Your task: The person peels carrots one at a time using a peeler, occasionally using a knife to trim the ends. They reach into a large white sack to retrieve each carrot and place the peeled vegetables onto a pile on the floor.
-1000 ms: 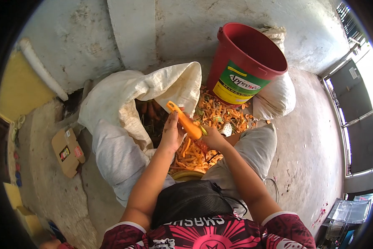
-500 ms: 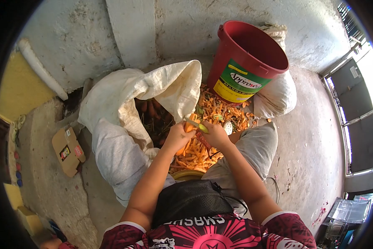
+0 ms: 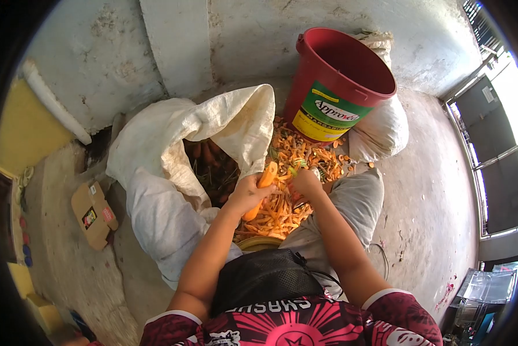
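Note:
My left hand (image 3: 247, 193) is wrapped round a peeled orange carrot (image 3: 268, 173), whose upper end sticks out above the fingers. To its right, my right hand (image 3: 306, 183) is closed on a yellow-green-handled blade (image 3: 294, 171), mostly hidden by the fingers. The two hands are apart, above a heap of orange peelings (image 3: 277, 216) between my knees. An open white sack (image 3: 236, 109) on the left holds more carrots (image 3: 211, 154), dark and unpeeled.
A tall red bucket (image 3: 311, 69) with a green and yellow label stands beyond the peelings. Behind it leans a filled white sack (image 3: 385, 130). Flattened cardboard (image 3: 94, 216) lies on the floor at the left, and a wall (image 3: 241, 46) rises behind the sacks.
My right hand has moved away from the carrot to the right, taking the blade off it. The carrot in my left hand now stands more upright and shows more of its length.

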`<control>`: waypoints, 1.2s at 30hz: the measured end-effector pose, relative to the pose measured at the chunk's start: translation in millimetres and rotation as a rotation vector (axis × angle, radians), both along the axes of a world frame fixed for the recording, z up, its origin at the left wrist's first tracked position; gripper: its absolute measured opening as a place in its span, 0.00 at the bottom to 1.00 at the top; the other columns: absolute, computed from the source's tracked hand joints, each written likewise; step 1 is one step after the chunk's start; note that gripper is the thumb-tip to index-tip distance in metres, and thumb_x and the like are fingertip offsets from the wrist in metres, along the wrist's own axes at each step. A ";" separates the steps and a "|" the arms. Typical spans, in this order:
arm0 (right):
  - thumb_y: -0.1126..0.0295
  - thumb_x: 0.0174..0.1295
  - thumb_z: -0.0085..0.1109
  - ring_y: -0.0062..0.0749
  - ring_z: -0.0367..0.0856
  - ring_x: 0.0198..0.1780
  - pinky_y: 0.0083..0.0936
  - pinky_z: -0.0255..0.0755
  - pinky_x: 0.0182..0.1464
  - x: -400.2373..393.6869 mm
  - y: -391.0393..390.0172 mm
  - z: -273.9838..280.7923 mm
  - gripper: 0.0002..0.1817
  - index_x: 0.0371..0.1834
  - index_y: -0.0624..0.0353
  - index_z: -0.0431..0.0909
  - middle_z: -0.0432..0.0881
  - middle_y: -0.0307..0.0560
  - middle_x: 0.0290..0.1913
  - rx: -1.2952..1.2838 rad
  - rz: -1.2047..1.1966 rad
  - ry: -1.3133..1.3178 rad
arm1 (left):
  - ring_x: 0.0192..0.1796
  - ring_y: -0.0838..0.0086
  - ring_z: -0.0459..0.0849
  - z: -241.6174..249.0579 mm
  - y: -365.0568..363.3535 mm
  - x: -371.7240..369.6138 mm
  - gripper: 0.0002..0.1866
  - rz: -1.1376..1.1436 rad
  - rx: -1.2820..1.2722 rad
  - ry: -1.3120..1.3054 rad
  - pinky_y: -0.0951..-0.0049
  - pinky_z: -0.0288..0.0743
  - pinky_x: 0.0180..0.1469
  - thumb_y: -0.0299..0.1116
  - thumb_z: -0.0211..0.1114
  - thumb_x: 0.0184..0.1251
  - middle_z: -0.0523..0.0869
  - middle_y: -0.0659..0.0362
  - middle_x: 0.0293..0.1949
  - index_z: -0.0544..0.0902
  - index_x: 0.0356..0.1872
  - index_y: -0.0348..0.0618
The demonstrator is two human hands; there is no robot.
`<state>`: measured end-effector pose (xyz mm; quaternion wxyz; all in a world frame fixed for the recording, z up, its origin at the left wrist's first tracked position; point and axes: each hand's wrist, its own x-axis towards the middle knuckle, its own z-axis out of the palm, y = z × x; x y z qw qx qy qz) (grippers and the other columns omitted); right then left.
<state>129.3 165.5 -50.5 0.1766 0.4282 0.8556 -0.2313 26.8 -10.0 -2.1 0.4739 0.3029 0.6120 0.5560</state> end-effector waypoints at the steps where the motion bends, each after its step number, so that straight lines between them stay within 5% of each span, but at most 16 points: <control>1: 0.64 0.51 0.50 0.47 0.78 0.35 0.35 0.72 0.35 -2.4 -5.2 0.2 0.14 0.29 0.66 0.78 0.79 0.57 0.32 0.002 0.020 0.013 | 0.18 0.83 0.70 -8.1 1.8 -2.9 0.08 0.036 0.036 0.027 0.80 0.67 0.23 0.30 0.60 0.56 0.74 0.63 0.19 0.74 0.32 0.35; 5: 0.63 0.54 0.49 0.46 0.77 0.35 0.35 0.70 0.36 -0.7 -17.5 8.2 0.16 0.38 0.65 0.74 0.78 0.57 0.31 -0.053 -0.026 0.230 | 0.21 0.82 0.73 -5.2 0.0 -8.5 0.11 0.033 -0.022 -0.018 0.79 0.69 0.25 0.31 0.61 0.54 0.77 0.61 0.23 0.75 0.33 0.33; 9: 0.60 0.56 0.50 0.47 0.76 0.34 0.35 0.68 0.37 3.1 -36.8 63.2 0.17 0.37 0.64 0.73 0.77 0.58 0.29 -0.342 -0.025 0.456 | 0.25 0.71 0.79 -20.0 -0.5 -13.3 0.18 0.100 -0.089 0.279 0.73 0.71 0.31 0.36 0.65 0.46 0.80 0.51 0.23 0.77 0.34 0.29; 14: 0.59 0.56 0.51 0.47 0.76 0.32 0.34 0.67 0.37 6.6 -38.3 42.9 0.18 0.41 0.62 0.72 0.77 0.59 0.30 -0.283 0.218 0.444 | 0.26 0.68 0.81 -28.5 -0.1 -19.9 0.19 0.101 -0.136 0.341 0.72 0.71 0.32 0.36 0.65 0.42 0.80 0.47 0.23 0.78 0.31 0.29; 20: 0.61 0.54 0.52 0.48 0.76 0.33 0.35 0.67 0.37 3.5 -45.8 54.2 0.17 0.43 0.62 0.72 0.76 0.59 0.29 -0.250 0.275 0.421 | 0.26 0.68 0.80 -11.6 -1.5 -16.3 0.17 0.088 -0.160 0.355 0.72 0.70 0.31 0.36 0.66 0.42 0.80 0.49 0.22 0.79 0.30 0.32; 23: 0.62 0.54 0.52 0.48 0.76 0.31 0.35 0.67 0.36 4.7 -45.4 52.9 0.17 0.42 0.62 0.72 0.76 0.59 0.28 -0.288 0.259 0.440 | 0.19 0.79 0.76 -8.9 -0.1 -15.0 0.14 0.093 -0.154 0.366 0.77 0.70 0.25 0.30 0.64 0.46 0.79 0.56 0.19 0.78 0.31 0.29; 29: 0.63 0.54 0.52 0.50 0.75 0.30 0.35 0.67 0.35 4.8 -45.2 43.2 0.15 0.40 0.63 0.72 0.76 0.59 0.26 -0.250 0.294 0.501 | 0.24 0.68 0.80 -10.4 -0.7 -15.8 0.16 0.086 -0.190 0.368 0.73 0.70 0.30 0.37 0.65 0.44 0.80 0.50 0.21 0.79 0.29 0.32; 32: 0.64 0.54 0.51 0.50 0.75 0.31 0.35 0.67 0.35 4.7 -44.4 36.3 0.15 0.40 0.63 0.72 0.76 0.59 0.27 -0.243 0.276 0.516 | 0.22 0.80 0.77 1.2 -1.1 -10.8 0.15 0.050 -0.140 0.488 0.77 0.69 0.26 0.33 0.64 0.46 0.79 0.56 0.20 0.78 0.30 0.29; 36: 0.61 0.54 0.49 0.47 0.76 0.34 0.35 0.68 0.37 4.3 -36.2 16.8 0.15 0.37 0.62 0.75 0.77 0.58 0.31 -0.213 0.303 0.395 | 0.22 0.82 0.75 6.5 -1.2 -3.0 0.13 0.028 0.051 0.434 0.79 0.68 0.27 0.34 0.64 0.47 0.78 0.59 0.19 0.78 0.27 0.31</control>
